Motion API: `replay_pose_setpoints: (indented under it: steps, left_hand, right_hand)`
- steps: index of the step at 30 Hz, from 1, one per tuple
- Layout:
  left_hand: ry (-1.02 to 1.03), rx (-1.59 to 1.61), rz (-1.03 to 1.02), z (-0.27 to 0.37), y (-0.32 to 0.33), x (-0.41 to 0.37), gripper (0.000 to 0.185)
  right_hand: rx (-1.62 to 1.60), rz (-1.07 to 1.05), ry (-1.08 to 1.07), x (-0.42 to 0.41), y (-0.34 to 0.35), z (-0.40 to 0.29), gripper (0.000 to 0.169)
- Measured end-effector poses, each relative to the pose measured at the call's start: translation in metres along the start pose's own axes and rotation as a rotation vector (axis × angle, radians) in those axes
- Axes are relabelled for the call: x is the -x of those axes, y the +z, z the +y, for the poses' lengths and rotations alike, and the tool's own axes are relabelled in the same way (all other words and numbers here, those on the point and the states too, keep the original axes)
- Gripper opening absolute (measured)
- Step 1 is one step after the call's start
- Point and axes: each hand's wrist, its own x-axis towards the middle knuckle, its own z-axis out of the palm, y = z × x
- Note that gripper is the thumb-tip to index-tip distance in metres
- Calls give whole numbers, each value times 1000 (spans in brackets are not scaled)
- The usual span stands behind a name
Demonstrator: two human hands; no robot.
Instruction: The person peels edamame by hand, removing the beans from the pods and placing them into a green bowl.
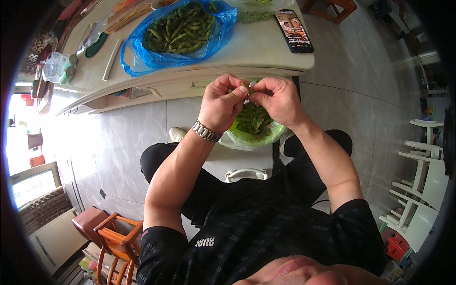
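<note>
My left hand [222, 101], with a metal-banded watch [206, 131] on its wrist, pinches a green soybean pod [245, 85] between thumb and fingers. From the other side, the fingertips of my right hand [276, 99] grip the same pod. Both hands are above a bin lined with a light green plastic bag [249, 142], which holds green pods or empty hulls [253, 119]; which of these cannot be told. On the counter in front lies an open blue plastic bag [133, 58] full of green soybean pods [178, 30].
A smartphone [294, 31] lies on the pale counter [256, 53] near its right corner, with a clear bag of green beans [254, 16] beside it. A white strip [112, 60] and clear plastic containers [60, 67] are at the left. A wooden stool [119, 231] stands lower left.
</note>
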Motion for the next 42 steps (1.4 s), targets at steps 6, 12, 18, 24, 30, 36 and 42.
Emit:
replay_pose_setpoints:
  steps: [6,12,18,24,30,36,42]
  left_hand:
    - [5,5,-2,2,2,1,7]
    - [4,-11,33,3,1,1,7]
    - [20,-23,31,4,2,1,8]
    - [30,-102,118,2,3,0,7]
    - [-129,94,69,7,-3,0,9]
    - [-96,-36,118,8,6,1,10]
    - [19,-274,153,1,5,-1,13]
  right_hand:
    - [14,-10,-5,0,0,-1,11]
    - [-4,-9,3,-1,1,1,11]
    - [17,-4,30,0,3,2,12]
    - [72,22,-116,-3,5,5,13]
    - [69,39,-92,-3,4,5,10]
    - [18,28,-32,-3,3,7,6]
    - [75,-4,-110,-5,-1,5,7]
